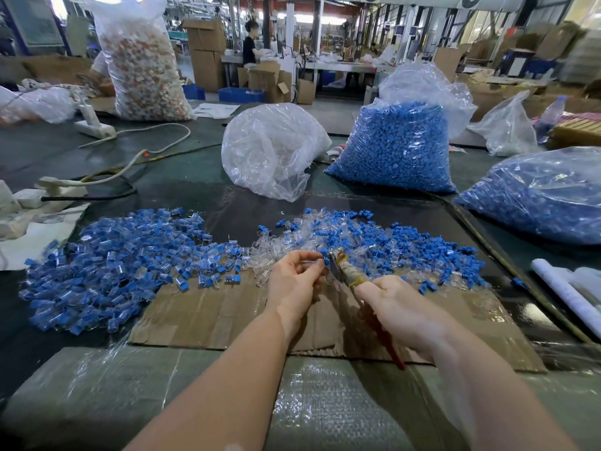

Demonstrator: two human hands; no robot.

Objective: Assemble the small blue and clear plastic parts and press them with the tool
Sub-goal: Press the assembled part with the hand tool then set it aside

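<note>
My left hand (294, 281) pinches a small blue and clear part (317, 262) between its fingertips, right against the metal jaws of the pliers (343, 266). My right hand (400, 312) grips the pliers by the tape-wrapped handles, a red handle end sticking out below my palm. Behind the hands lies a loose pile of blue plugs and clear shells (374, 242). To the left spreads a large heap of joined blue-and-clear pieces (120, 265). Both hands hover over a flattened cardboard sheet (211, 314).
A clear bag of transparent parts (270, 148) and two bags of blue parts (393, 148) (536, 196) stand behind the piles. Power strips and cables (97, 128) lie at the left. A rolled white sheet (566, 288) lies at the right. A person stands far back by cardboard boxes.
</note>
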